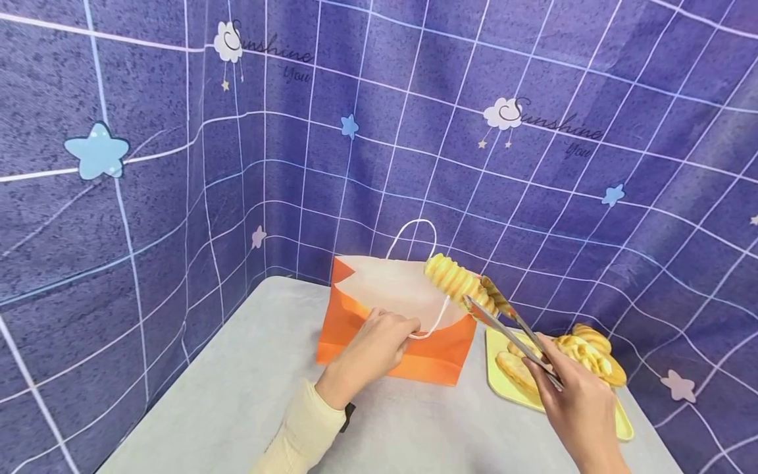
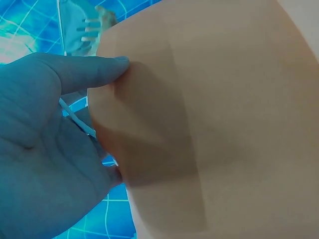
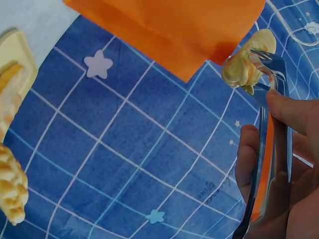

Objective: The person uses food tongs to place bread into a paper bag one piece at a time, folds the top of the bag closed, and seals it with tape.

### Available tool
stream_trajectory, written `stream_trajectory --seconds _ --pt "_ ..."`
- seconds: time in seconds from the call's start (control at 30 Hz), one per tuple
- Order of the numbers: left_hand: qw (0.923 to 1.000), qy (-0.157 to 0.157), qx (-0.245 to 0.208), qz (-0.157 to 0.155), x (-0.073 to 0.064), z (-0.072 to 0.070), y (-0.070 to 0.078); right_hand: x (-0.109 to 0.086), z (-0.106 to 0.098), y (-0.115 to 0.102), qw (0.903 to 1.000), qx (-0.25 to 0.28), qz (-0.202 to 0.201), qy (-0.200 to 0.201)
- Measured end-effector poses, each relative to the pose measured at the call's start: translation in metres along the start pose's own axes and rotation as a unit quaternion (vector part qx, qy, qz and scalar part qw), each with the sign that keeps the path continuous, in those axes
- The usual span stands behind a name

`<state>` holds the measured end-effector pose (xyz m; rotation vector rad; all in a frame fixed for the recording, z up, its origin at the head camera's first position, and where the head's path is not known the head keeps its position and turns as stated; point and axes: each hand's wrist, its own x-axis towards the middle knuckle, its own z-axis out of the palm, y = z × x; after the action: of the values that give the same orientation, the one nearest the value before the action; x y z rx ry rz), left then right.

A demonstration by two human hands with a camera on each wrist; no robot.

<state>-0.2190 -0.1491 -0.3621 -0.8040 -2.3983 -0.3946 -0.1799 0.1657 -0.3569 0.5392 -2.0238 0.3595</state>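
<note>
Nr tray (image 1: 625,426), R grip (image 1: 583,405) clenching tongs (image 1: 503,331) w/ bread (image 1: 458,283), L grip (image 1: 376,345) pinching bag (image 1: 429,361), handle (image 1: 439,320) btwn

Head camera above both grips, one close at each wrist.
The head view faces forward and down, far enough back to frame left hand (image 1: 385,337), right hand (image 1: 577,392) and the curtain (image 1: 379,171) beyond. The left wrist view looks past its hand, the bag (image 2: 224,124) close beyond the grip. The right wrist view looks along the tongs (image 3: 282,154) past its grip. It shares with the head view the bread (image 1: 456,282) beyond that grip and the tray (image 1: 624,428) beside it.
</note>
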Motion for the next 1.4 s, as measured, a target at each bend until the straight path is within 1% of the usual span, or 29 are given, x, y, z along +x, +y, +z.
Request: stream_trajectory --seconds 0.2,0.4,0.53,0.7,0.8,1.07,1.27,1.4 --pt "1.0000 0.004 0.001 -0.001 0.000 0.001 0.001 0.012 0.010 -0.009 0.9998 0.010 -0.013 -0.006" --pt "0.9999 -0.014 -0.004 -0.005 -0.001 0.000 0.003 0.019 0.021 -0.018 0.9994 0.022 -0.026 -0.008" --pt "0.9998 -0.019 -0.001 -0.007 0.000 0.000 0.005 0.020 0.025 -0.022 0.9991 0.027 -0.029 -0.011" --pt "0.9999 -0.013 0.003 0.000 0.001 0.001 0.006 0.016 0.027 -0.022 0.9994 0.015 -0.021 -0.022" --pt "0.9999 -0.010 0.000 0.003 0.002 0.001 0.006 0.014 0.028 -0.021 0.9993 0.017 -0.013 -0.029" --pt "0.9998 -0.001 0.020 0.004 0.001 0.001 0.003 0.015 0.025 -0.020 0.9994 0.022 -0.022 -0.013" --pt "0.9998 -0.010 0.016 -0.001 0.000 0.001 0.002 0.013 0.016 -0.010 0.9998 0.018 -0.008 0.001" --pt "0.9998 -0.007 0.016 -0.001 0.000 0.002 0.002 0.010 0.008 0.001 0.9998 0.010 0.008 0.017"
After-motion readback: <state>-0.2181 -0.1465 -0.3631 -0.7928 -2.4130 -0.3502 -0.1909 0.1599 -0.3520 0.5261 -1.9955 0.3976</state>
